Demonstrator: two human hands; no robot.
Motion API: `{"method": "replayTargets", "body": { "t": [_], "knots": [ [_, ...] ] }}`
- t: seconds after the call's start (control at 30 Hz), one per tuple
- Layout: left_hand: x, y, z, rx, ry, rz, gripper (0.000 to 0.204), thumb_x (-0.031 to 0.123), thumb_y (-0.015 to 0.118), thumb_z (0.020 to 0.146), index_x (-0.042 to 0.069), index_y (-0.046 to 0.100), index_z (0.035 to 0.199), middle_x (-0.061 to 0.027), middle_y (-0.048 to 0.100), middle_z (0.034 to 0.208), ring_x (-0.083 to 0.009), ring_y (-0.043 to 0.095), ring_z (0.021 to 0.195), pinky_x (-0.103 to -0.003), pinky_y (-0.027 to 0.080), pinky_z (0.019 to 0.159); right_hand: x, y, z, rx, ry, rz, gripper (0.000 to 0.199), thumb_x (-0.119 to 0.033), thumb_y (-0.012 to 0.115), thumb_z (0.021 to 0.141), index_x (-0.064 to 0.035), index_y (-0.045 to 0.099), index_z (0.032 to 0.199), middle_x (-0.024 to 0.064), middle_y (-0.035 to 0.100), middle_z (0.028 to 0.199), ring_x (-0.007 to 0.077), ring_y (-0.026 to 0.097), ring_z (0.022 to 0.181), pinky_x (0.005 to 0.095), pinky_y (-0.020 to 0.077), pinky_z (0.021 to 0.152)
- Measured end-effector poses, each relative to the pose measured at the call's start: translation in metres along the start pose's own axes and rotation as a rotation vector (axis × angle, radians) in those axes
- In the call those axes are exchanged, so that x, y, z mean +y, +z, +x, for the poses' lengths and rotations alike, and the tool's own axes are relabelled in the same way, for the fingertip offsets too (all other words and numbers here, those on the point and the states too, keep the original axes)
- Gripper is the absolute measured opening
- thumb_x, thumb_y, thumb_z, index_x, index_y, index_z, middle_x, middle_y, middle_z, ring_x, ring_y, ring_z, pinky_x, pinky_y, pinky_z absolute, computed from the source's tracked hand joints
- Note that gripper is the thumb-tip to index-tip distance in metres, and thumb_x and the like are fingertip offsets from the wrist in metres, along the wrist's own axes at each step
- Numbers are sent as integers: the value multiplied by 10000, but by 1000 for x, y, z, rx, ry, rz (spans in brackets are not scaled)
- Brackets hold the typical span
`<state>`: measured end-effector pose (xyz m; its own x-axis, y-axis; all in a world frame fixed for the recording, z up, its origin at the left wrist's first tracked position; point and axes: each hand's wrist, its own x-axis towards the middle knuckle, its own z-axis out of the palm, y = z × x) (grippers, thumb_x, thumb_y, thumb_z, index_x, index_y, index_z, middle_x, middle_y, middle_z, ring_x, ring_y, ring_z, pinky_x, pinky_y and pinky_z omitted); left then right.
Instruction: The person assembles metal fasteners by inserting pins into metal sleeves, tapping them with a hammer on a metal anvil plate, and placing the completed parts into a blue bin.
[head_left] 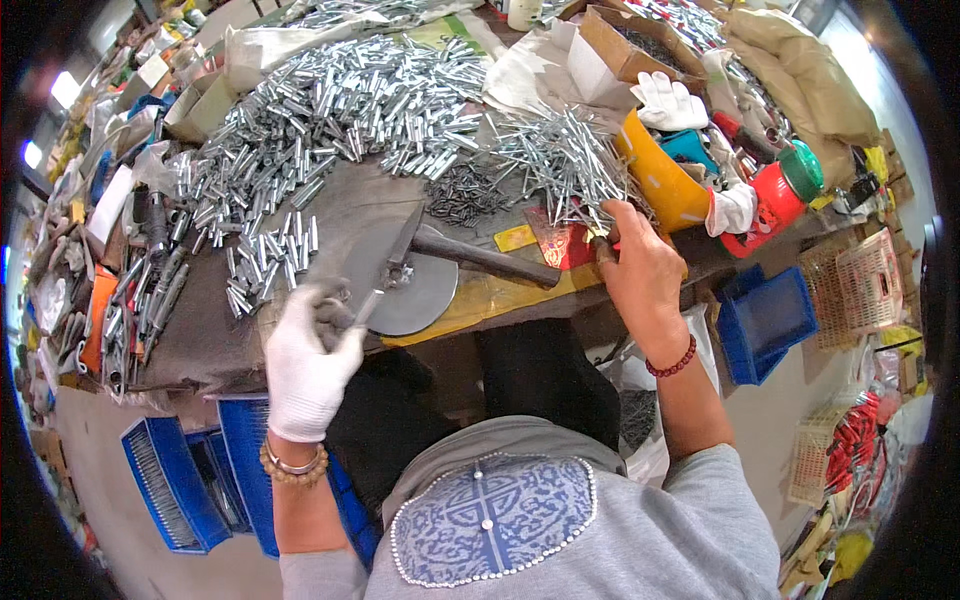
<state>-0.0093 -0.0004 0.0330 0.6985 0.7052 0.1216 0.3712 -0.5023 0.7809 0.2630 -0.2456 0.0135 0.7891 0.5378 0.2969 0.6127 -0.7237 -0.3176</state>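
Note:
My left hand [312, 360], in a white knit glove, is closed around a small shiny metal sleeve [370, 304] whose end sticks out past the fingers. Beside it a hammer [485, 258] lies with its head on a round grey metal plate [425, 300]. My bare right hand [643, 275] is at the near edge of a heap of thin metal pins [560, 165], thumb and fingers drawn together; what they pinch is too small to make out. A large pile of metal sleeves [330, 120] spreads over the far left, with small dark springs [465, 197] to its right.
Pliers and hand tools [150, 270] crowd the left table edge. To the right stand a yellow container [660, 175], a red jar with a green lid [775, 205] and a cardboard box [630, 55]. Blue bins [765, 320] sit below the table on the right, more blue bins [175, 485] on the left.

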Motion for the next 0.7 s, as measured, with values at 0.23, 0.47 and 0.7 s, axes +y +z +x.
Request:
{"method": "replayTargets", "body": {
  "t": [0.23, 0.47, 0.7],
  "knots": [
    [-10, 6, 10, -143, 327, 164, 350, 81, 754, 875, 19, 730, 1219, -161, 722, 1087, -303, 726, 989, -376, 575, 909, -3, -13, -8, -71, -69, 21, 627, 13, 787, 827, -81, 597, 1417, 198, 731, 1276, 392, 725, 1131, 477, 585, 966],
    [-7, 21, 13, -27, 330, 258, 157, 174, 808, 897, 67, 778, 1009, -118, 667, 938, -319, 684, 888, -413, 548, 796, -36, -19, -14, -175, -173, 272, 554, 80, 731, 787, -51, 670, 1321, 174, 736, 1243, 359, 739, 1057, 446, 583, 939],
    [-9, 21, 13, 1, 339, 277, 141, 181, 819, 889, 77, 804, 982, -107, 673, 934, -305, 682, 918, -407, 540, 831, -56, -10, -4, -237, -238, 279, 504, 57, 709, 809, -92, 698, 1291, 156, 735, 1170, 365, 741, 1007, 449, 596, 885]
  ]
}}
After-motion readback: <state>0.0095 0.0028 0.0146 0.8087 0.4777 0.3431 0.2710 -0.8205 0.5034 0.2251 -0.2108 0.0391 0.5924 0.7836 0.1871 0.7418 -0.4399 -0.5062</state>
